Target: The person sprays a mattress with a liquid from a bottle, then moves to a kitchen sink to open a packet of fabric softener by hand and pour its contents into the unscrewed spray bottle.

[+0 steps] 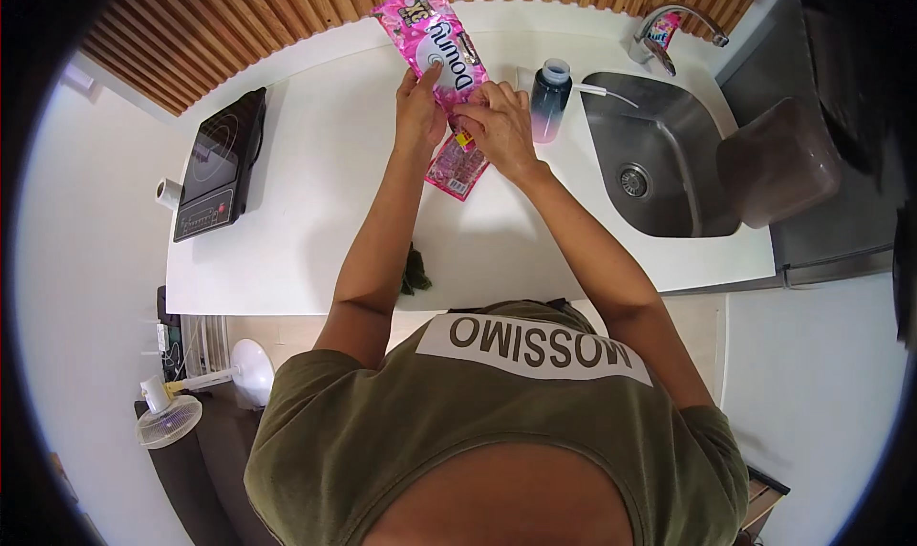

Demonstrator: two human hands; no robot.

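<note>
My left hand (421, 109) grips the lower left side of a pink Downy sachet (440, 48), its thumb across the front. At the sachet's lower end my right hand (499, 127) pinches the film with thumb and fingers. A second pink sachet (458, 168), back side up with small print, shows just below my hands; whether it is joined to the first is hidden by my fingers. Right of my right hand stands a bottle (550, 102), dark blue fading to pink, its neck uncapped. A white pump head with a clear tube (605, 93) lies behind it, partly hidden.
A steel sink (663, 152) with a faucet (655, 37) is on the right, a Surf pack (664, 30) behind the faucet. A brown plastic basin (781, 163) overhangs the sink's right side. A black induction cooker (218, 163) sits left. A dark green cloth (414, 272) lies near the counter's (286, 259) front edge.
</note>
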